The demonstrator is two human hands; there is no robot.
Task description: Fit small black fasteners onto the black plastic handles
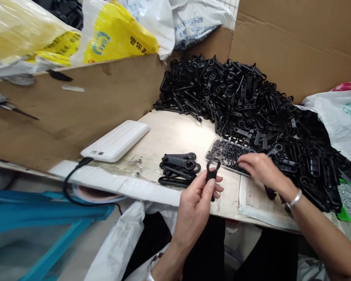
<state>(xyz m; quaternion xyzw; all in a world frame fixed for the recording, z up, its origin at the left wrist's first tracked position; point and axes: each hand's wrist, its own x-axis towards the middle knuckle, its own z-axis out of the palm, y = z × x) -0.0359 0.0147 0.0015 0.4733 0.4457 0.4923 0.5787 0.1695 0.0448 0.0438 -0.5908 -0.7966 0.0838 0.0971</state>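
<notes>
Well, left hand (pixel 195 206), head view, lower centre of the frame: pinching a black ring-ended part (pixel 211 174) between thumb and fingers, outer fingertips loosely spread behind.
Part in the pinch: at the centre of the frame, ring upward, apparently raised off the table; could twist or slip out through a loose hold on the stem alone.
Right hand (pixel 262 169), right of centre: fingertips gathered at the right end of a shallow tray (pixel 229 169); too blurred and tiny to tell if pinching a piece.
Small black pieces (pixel 229 151), inside the shallow tray: could scatter or drop through a poor pick or a knock to the rim.
Heap of black parts (pixel 236 93), upper centre to right edge: piled loosely, close behind the shallow tray; could slide down into it after a brush from the right forearm.
Small stack (pixel 179 166), left of the left hand: lying near the white table edge (pixel 152 190); could topple off after a nudge from the left hand.
White slab (pixel 115 140), left of centre: trailing a black cable (pixel 66 187) past the edge; could get dragged down by a snag.
</notes>
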